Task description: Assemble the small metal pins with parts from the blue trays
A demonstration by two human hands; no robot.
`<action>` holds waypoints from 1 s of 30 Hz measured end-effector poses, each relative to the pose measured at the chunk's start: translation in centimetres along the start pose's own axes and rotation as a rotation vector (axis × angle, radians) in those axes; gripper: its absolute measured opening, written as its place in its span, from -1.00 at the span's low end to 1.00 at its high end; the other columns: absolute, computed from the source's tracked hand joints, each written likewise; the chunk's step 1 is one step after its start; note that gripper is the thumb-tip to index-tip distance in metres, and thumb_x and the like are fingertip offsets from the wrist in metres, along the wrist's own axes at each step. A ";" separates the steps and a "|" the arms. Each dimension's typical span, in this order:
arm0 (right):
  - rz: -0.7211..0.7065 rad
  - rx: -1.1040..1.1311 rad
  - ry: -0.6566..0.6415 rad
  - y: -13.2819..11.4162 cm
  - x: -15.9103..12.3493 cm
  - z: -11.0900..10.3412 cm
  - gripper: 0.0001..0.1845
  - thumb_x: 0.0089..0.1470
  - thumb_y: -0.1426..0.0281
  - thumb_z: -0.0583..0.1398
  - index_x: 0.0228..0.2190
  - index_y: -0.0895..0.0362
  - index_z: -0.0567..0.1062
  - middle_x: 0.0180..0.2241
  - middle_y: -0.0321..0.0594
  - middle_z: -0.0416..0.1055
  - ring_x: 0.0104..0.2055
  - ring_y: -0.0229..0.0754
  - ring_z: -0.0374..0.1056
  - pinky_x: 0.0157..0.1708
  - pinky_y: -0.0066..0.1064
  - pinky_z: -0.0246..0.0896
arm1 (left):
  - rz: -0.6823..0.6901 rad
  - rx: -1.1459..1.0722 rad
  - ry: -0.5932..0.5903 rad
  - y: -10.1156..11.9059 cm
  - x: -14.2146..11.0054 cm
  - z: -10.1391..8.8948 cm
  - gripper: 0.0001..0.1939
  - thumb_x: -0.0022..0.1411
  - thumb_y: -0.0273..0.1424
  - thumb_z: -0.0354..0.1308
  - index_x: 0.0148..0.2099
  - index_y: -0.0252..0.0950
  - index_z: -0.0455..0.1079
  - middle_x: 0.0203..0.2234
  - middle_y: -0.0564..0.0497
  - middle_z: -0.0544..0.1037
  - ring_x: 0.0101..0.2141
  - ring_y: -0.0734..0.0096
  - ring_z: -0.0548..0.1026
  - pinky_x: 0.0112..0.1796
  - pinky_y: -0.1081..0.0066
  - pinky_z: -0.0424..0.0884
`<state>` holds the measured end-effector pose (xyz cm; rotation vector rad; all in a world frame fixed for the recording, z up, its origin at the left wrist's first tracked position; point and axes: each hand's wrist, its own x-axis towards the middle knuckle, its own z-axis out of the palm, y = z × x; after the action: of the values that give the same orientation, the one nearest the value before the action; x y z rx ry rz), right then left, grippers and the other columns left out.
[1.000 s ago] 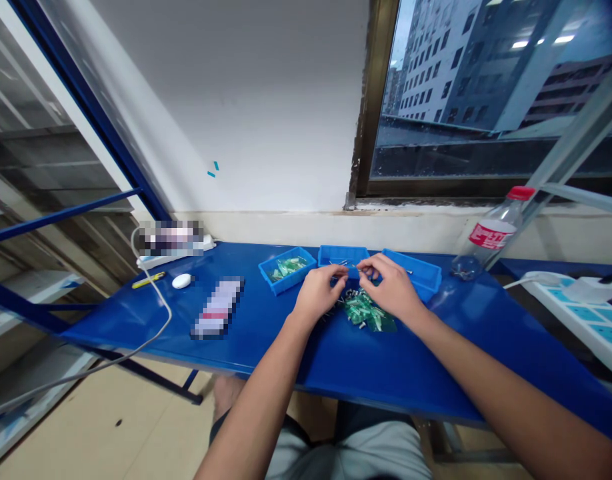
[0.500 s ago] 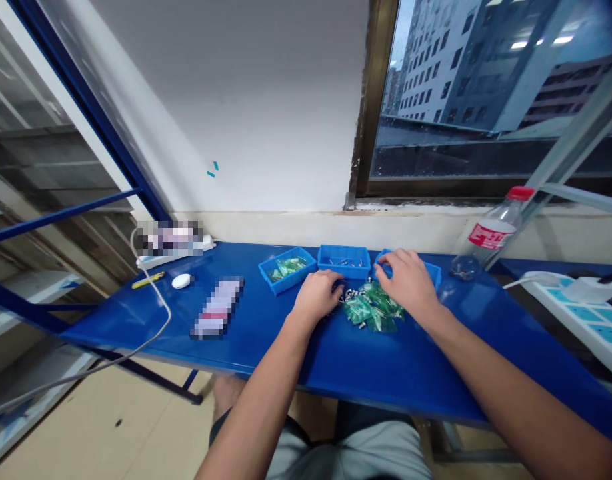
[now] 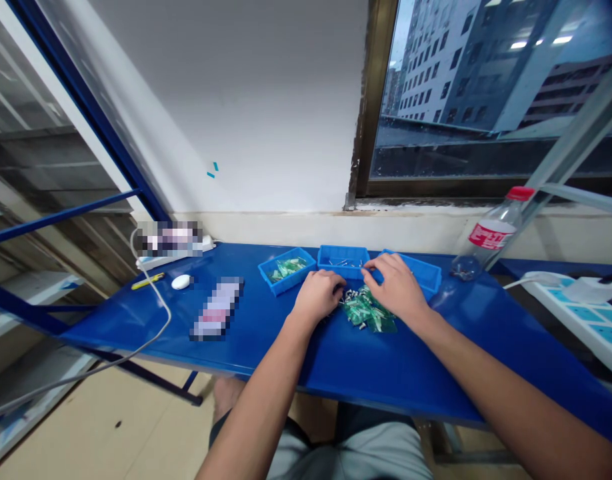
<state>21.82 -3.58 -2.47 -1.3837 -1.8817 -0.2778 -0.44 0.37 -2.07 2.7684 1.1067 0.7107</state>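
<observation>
A loose pile of green pieces mixed with small metal screw-like parts [image 3: 370,312] lies on the blue table [image 3: 266,333]. My left hand [image 3: 317,293] rests at the pile's left edge, fingers curled inward; whatever they hold, if anything, is hidden. Over the pile's right side is my right hand [image 3: 399,283], thumb and index finger curved close together near the middle tray, and I cannot make out anything between them. Behind the hands stand three blue trays: the left tray [image 3: 281,288] has green pieces, the middle tray [image 3: 336,268] small metal parts, and the right tray [image 3: 431,280] is partly covered by my right hand.
A plastic bottle with a red cap [image 3: 489,233] stands at the back right, near a power strip [image 3: 581,313]. To the left lie a blurred-out flat object [image 3: 217,308], a white oval object [image 3: 181,282] and a yellow cutter [image 3: 147,281]. A cable [image 3: 161,320] crosses the left end.
My right hand has moved a little left, towards the middle tray and my left hand, uncovering more of the right tray. My left hand has barely shifted.
</observation>
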 end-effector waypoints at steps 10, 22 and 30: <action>0.022 0.033 -0.017 -0.5 0.0 -0.1 -0.86 0.32 0.30 0.18 -0.25 0.05 0.54 -0.23 -0.09 0.53 -0.08 0.09 0.39 -0.04 -0.06 0.32 | 0.017 0.026 -0.030 0.2 0.2 0.1 -0.73 0.30 -0.51 0.20 -0.04 -0.19 0.65 -0.18 -0.10 0.71 -0.18 0.15 0.65 -0.04 0.26 0.51; 0.016 0.076 -0.010 -0.5 0.0 0.1 -0.85 0.33 0.30 0.17 -0.23 0.04 0.54 -0.22 -0.10 0.53 -0.09 0.09 0.41 -0.03 -0.04 0.34 | 0.152 0.153 -0.066 0.6 0.7 0.2 -0.75 0.35 -0.56 0.13 -0.05 -0.24 0.58 -0.27 -0.12 0.69 -0.22 0.16 0.63 0.00 0.19 0.43; 0.041 0.218 0.014 -1.3 0.1 -0.3 -0.86 0.30 0.33 0.17 -0.22 0.04 0.55 -0.24 -0.12 0.55 -0.14 0.04 0.45 -0.06 -0.09 0.38 | 0.060 -0.151 0.132 0.9 0.5 -0.2 -0.74 0.36 -0.55 0.12 0.03 -0.25 0.52 -0.14 -0.12 0.66 -0.12 0.22 0.63 -0.01 0.26 0.52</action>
<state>20.73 -4.14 -1.87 -1.2666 -1.8113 -0.0590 0.41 0.03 -1.49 2.6701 0.9501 0.9541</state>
